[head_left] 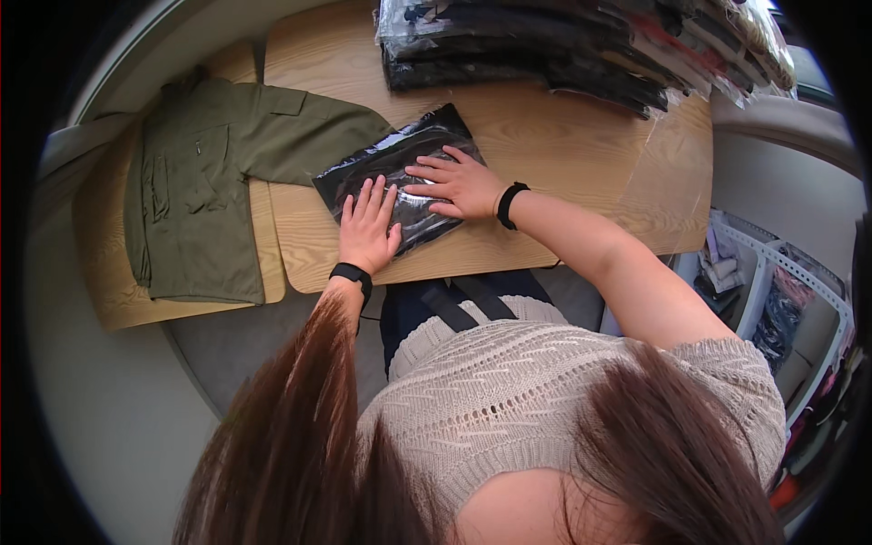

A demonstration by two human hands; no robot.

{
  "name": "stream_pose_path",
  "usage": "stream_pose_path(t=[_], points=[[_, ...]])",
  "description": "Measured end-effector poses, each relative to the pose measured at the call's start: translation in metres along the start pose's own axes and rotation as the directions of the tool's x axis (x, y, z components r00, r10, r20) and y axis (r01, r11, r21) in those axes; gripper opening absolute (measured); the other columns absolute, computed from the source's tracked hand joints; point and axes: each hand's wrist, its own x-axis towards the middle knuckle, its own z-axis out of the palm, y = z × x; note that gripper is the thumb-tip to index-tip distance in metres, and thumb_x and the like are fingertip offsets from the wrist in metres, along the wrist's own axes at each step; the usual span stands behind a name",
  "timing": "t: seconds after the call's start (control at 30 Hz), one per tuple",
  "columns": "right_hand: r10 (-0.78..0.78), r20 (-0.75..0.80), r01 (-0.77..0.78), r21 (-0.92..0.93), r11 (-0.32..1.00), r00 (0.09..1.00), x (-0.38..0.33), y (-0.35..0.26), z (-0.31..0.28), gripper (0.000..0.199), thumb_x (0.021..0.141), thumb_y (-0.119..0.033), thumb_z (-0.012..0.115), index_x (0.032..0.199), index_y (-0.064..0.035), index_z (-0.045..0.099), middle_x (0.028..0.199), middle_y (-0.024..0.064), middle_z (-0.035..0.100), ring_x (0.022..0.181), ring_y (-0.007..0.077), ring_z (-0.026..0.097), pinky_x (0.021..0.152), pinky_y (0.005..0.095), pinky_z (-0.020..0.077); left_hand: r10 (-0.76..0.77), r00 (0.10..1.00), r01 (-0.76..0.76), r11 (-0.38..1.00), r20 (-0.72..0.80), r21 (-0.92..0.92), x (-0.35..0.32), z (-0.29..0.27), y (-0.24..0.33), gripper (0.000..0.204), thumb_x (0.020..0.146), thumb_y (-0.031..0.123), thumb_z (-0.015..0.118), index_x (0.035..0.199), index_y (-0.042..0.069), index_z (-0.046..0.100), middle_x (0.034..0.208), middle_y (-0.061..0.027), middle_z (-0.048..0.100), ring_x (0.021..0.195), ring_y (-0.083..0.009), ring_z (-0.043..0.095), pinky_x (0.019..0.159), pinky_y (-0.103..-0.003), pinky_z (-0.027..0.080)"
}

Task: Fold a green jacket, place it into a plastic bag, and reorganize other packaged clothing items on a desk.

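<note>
A dark folded garment in a clear plastic bag point(420, 163) lies slantwise on the wooden table, its film shiny and a little wrinkled. My left hand point(368, 232) rests flat on the near left part of the bag, fingers spread. On the right part lies my right hand point(461, 186), palm down with its fingers stretched to the left. Neither hand grips anything. An olive green jacket point(195, 195) is spread on the table to the left, and its sleeve point(309, 136) reaches to the bag's far left edge.
A tall pile of plastic-bagged garments point(545, 50) stands at the table's far right. Bare wood of the table point(563, 173) shows between it and my right arm. Right of the table is a white metal rack point(763, 272) with bagged clothes. Two table tops meet under the jacket.
</note>
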Motion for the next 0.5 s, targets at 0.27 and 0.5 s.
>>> stream_pose_path(t=[0.27,0.5], points=[[0.019,0.038,-0.021,0.047,0.999,0.999,0.0038,0.0022,0.0006,0.046,0.092,-0.04,0.048,0.137,-0.0278,0.045,0.149,0.0002,0.033,0.138,0.0192,0.028,0.112,0.049,0.0195,0.003,1.0,-0.003,1.0,0.013,-0.031,0.0039,0.0028,-0.0045,0.067,0.079,0.028,0.055,0.142,0.012,0.037,0.151,-0.0109,0.028,0.139,-0.0297,0.026,0.109,-0.053,0.024],[0.018,0.041,-0.019,0.033,0.999,0.999,0.0042,0.0024,0.0019,0.047,0.093,-0.04,0.047,0.137,-0.0271,0.044,0.149,0.0,0.033,0.139,0.0194,0.028,0.113,0.0488,0.0191,0.002,1.0,-0.002,0.999,0.0,-0.037,0.0034,0.0046,-0.0041,0.067,0.079,0.028,0.054,0.142,0.012,0.036,0.151,-0.0115,0.028,0.139,-0.0301,0.026,0.109,-0.053,0.024]])
